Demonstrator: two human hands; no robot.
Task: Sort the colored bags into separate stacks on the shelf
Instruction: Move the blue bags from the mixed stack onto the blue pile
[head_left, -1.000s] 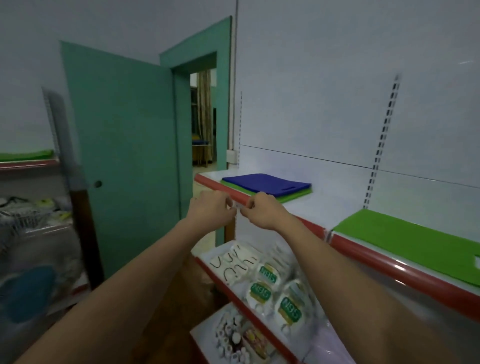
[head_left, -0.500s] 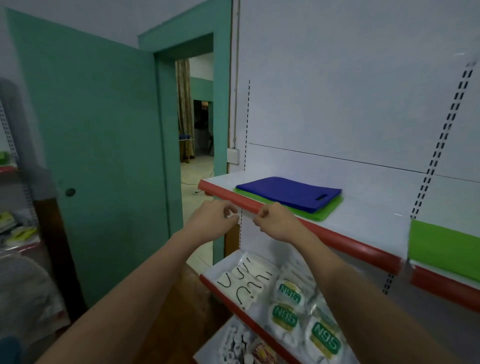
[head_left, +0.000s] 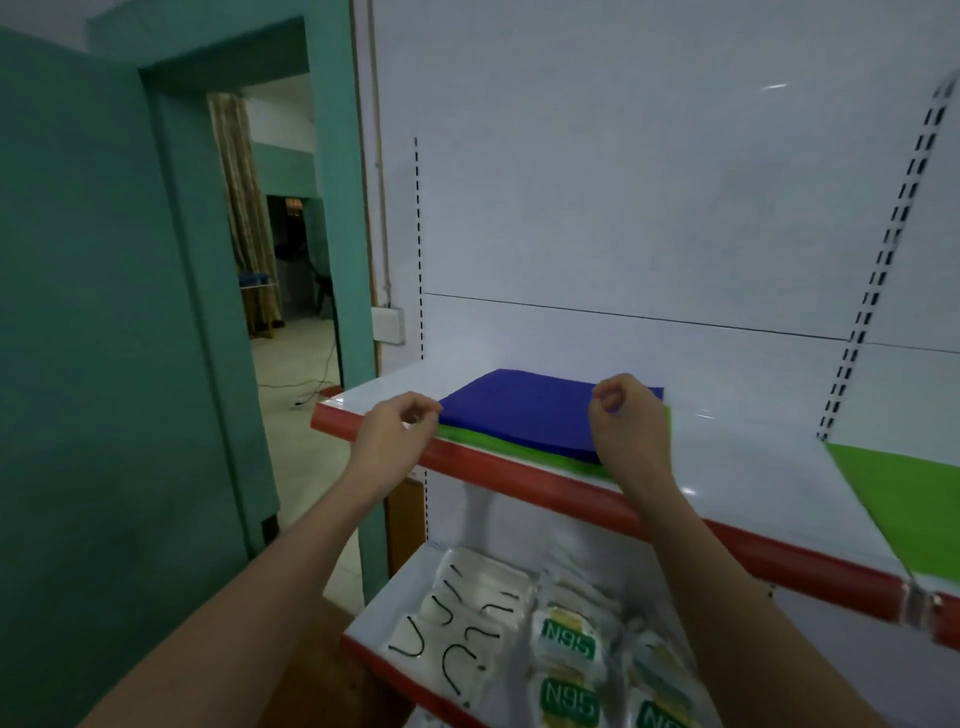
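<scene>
A blue bag (head_left: 524, 410) lies flat on top of a green bag (head_left: 498, 446) at the left end of the white shelf (head_left: 753, 467) with the red front edge. A second green bag (head_left: 909, 499) lies alone at the shelf's right end. My left hand (head_left: 397, 441) is at the blue bag's near left corner, fingers curled, fingertips right at the corner. My right hand (head_left: 626, 421) hovers over the blue bag's right part, thumb and fingers curled into a ring with nothing in it. Whether either hand touches the bag is unclear.
White back panels with slotted uprights (head_left: 883, 260) rise behind the shelf. On the lower shelf lie packs of N95 masks (head_left: 569, 644). A teal door (head_left: 104, 338) stands open at the left, beside a doorway (head_left: 280, 270) into another room.
The view has come closer and turned right. Both hands have risen from below the red shelf edge and spread apart to the blue bag's left corner and right side.
</scene>
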